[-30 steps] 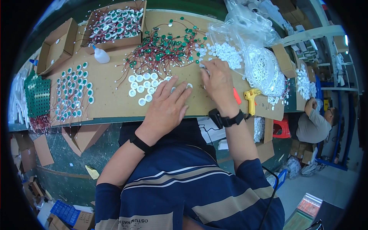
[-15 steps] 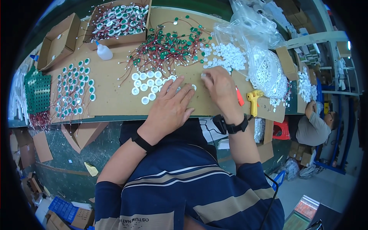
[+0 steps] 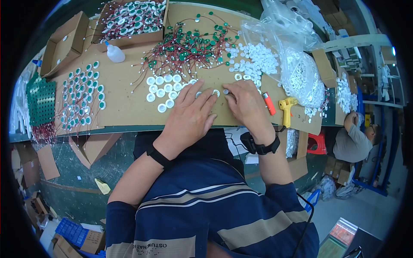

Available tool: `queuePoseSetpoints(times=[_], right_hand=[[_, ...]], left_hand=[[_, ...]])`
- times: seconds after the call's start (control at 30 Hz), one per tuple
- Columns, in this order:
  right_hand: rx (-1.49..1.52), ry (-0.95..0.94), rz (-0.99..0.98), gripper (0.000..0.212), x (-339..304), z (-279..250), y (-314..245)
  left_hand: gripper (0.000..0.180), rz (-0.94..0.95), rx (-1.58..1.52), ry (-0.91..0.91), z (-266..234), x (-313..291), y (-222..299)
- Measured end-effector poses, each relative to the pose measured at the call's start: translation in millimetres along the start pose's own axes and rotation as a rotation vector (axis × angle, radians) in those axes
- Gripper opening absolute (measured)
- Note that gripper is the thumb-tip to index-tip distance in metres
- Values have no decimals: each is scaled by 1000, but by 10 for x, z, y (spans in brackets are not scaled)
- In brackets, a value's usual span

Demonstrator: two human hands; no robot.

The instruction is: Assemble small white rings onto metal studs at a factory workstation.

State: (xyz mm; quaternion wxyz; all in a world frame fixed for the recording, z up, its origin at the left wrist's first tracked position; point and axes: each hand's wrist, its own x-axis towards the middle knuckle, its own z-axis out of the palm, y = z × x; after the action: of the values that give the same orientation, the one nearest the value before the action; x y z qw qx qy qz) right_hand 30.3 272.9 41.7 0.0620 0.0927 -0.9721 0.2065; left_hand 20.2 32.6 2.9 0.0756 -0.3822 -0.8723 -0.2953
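Note:
My left hand [image 3: 189,116] lies flat on the cardboard-covered bench [image 3: 124,103], fingers spread, its fingertips next to a cluster of white round discs [image 3: 165,90]. My right hand [image 3: 245,105] rests palm down beside it, its fingertips touching a white ring [image 3: 216,92]; whether it pinches one is hidden. Just beyond lie a tangle of green discs on red wires [image 3: 185,49] and a heap of loose white rings [image 3: 254,60].
Rows of green-centred discs [image 3: 81,101] lie at left by a green tray [image 3: 41,101]. A box of finished parts [image 3: 133,19], a white squeeze bottle [image 3: 115,53], a red lighter [image 3: 269,103], a yellow glue gun [image 3: 286,109] and bags of rings [image 3: 301,77] surround me. Another person [image 3: 355,137] crouches at right.
Both hands have slid slightly nearer to the bench's front edge and closer together; the right fingertips moved from the ring heap to a single ring by the disc cluster.

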Motion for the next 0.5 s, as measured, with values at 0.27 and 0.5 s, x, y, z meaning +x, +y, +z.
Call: queuePoseSetpoints(times=[0.27, 0.5], right_hand=[[-2, -10, 5, 23, 5, 33, 62], [42, 7, -14, 20, 29, -20, -34]], left_hand=[[56, -12, -13, 33, -2, -8, -5], [46, -20, -18, 67, -19, -1, 0]])
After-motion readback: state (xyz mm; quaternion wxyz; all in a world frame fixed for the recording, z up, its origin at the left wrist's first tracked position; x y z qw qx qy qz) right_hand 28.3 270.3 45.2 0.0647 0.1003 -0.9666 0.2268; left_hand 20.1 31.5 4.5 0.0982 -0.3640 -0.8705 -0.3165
